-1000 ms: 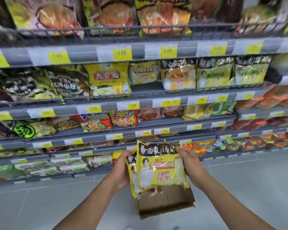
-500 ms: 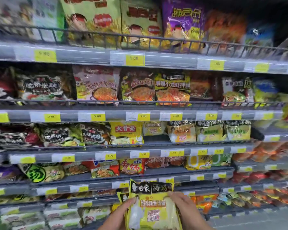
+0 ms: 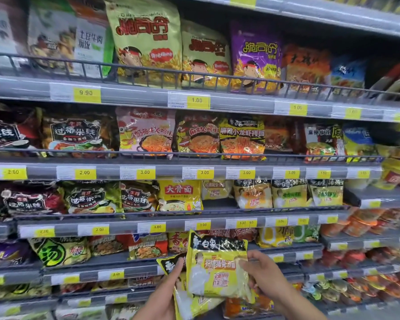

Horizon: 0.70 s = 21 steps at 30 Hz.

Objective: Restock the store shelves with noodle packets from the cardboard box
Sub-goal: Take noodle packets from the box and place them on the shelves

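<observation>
I hold a small stack of yellow noodle packets with black tops in front of the shelves, low in the view. My right hand (image 3: 262, 277) grips the front packet (image 3: 214, 271) by its right edge. My left hand (image 3: 164, 289) grips the packet behind it (image 3: 171, 264) from the left, fingers pointing up. A matching yellow packet (image 3: 215, 189) stands far back in a slot on the third shelf (image 3: 116, 228), with a gap in front of it. The cardboard box is out of view.
Grey shelves with wire front rails (image 3: 194, 77) and yellow price tags (image 3: 196, 101) fill the view, packed with other noodle packets. Orange cup noodles (image 3: 365, 222) sit on lower shelves at the right.
The view has tilted up from the floor and box to the shelves. Both hands have lifted the packets with it, and the box has dropped out of sight.
</observation>
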### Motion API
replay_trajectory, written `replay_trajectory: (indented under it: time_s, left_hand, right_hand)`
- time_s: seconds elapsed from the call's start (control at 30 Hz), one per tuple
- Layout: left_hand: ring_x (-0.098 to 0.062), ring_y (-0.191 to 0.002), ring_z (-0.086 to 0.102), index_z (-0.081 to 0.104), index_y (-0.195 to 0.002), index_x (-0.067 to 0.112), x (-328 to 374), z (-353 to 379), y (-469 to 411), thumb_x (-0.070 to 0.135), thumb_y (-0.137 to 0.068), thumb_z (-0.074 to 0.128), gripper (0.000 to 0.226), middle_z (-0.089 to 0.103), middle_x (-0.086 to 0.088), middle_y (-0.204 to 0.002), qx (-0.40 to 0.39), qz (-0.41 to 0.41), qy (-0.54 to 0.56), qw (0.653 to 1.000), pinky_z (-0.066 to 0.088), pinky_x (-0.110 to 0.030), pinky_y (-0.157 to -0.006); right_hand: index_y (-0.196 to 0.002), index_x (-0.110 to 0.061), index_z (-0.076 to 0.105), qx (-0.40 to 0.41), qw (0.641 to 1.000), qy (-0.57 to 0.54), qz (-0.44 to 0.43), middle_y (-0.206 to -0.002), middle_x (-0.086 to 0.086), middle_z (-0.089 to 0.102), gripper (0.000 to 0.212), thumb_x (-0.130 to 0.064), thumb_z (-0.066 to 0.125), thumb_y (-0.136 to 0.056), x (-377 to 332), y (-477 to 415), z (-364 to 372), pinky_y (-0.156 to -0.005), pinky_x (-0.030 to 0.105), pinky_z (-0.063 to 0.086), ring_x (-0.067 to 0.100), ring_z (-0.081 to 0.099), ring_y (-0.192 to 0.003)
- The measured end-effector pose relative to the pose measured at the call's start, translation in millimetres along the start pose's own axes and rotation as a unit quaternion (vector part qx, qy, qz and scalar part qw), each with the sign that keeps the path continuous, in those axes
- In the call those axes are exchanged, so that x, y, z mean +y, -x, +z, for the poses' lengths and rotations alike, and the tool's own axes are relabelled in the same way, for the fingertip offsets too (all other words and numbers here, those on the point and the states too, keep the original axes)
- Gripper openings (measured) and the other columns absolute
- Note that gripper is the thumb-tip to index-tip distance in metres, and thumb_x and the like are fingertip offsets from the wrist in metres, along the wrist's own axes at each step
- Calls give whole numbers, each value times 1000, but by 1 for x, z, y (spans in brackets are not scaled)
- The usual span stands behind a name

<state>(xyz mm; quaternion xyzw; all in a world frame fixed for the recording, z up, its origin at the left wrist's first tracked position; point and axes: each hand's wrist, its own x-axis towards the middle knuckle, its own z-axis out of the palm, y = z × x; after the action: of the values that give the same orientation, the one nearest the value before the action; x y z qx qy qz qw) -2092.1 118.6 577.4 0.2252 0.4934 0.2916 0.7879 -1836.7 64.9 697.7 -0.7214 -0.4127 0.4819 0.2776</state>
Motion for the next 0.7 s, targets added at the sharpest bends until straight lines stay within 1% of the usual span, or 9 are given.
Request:
replay_trajectory:
  time_s: [0.1, 0.13, 0.2, 0.27, 0.37, 0.43, 0.57, 0.6, 0.7]
  left_hand:
    - [-33, -149, 31, 39, -153, 29, 9, -2, 5, 74, -50, 87, 122, 32, -5, -163, -21, -1, 14, 1000, 30, -58, -118]
    - [-33, -149, 31, 44, -150, 25, 9, -5, 1, 69, -44, 92, 125, 33, -6, -162, -25, -7, 23, 999, 30, -58, -118]
    - [-34, -149, 30, 56, -137, 16, 8, -8, 1, 52, -43, 99, 110, 33, -9, -162, -14, 0, 33, 999, 30, -56, -118]
    - [-31, -152, 22, 51, -143, 9, 10, -4, 2, 34, -58, 95, 98, 24, -9, -165, 36, 6, 40, 999, 28, -53, -119]
    - [-29, -153, 17, 28, -155, 1, 16, 2, 9, 13, -80, 83, 94, 16, -11, -167, 82, 17, 58, 995, 26, -50, -117]
    - [-30, -152, 18, 30, -154, 0, 16, 2, 15, 12, -75, 85, 97, 19, -11, -166, 89, 25, 77, 993, 29, -49, -114]
    - [-27, -154, 10, 21, -158, 9, 7, 0, 25, 31, -37, 100, 146, 9, -2, -168, 73, 36, 60, 995, 23, -54, -117]
    - [-27, -154, 9, 18, -158, 10, 5, 1, 26, 30, -36, 100, 148, 9, -2, -168, 64, 44, 66, 995, 22, -54, -118]
    - [-28, -155, 6, 1, -161, 14, 3, 11, 36, 20, -63, 92, 133, 5, -5, -169, 73, 84, 83, 990, 16, -53, -122]
  right_hand:
    - [-107, -18, 50, 35, 999, -14, -37, -54, 2, 49, 9, -23, 56, -103, -10, -2, -9, -51, 33, 31, 19, 39, -48]
    - [-110, -16, 50, 50, 997, -16, -48, -55, 3, 49, 10, -22, 55, -103, -13, -4, -12, -50, 31, 31, 17, 42, -46]
    - [-114, -9, 51, 80, 994, -11, -70, -63, 9, 50, 16, -20, 55, -103, -20, -9, -17, -45, 27, 32, 11, 46, -40]
    - [-112, -3, 51, 103, 991, -14, -79, -62, 10, 49, 20, -20, 55, -102, -25, -17, -22, -44, 27, 32, 11, 46, -40]
    - [-109, -10, 50, 128, 987, -41, -84, -57, 6, 50, 12, -19, 54, -103, -32, -30, -30, -44, 29, 33, 11, 42, -38]
    - [-118, -16, 50, 147, 984, -51, -89, -58, 7, 54, 16, -21, 53, -103, -40, -36, -34, -43, 28, 34, 13, 42, -41]
    - [-123, -11, 51, 177, 973, -96, -110, -73, 12, 53, 19, -18, 50, -104, -61, -52, -39, -42, 27, 34, 17, 44, -51]
    - [-122, -11, 51, 185, 970, -104, -116, -76, 11, 52, 19, -17, 50, -104, -66, -57, -40, -41, 26, 35, 16, 45, -52]
    - [-120, -11, 52, 215, 959, -122, -139, -73, 10, 54, 17, -18, 50, -104, -84, -76, -41, -45, 29, 39, 17, 48, -53]
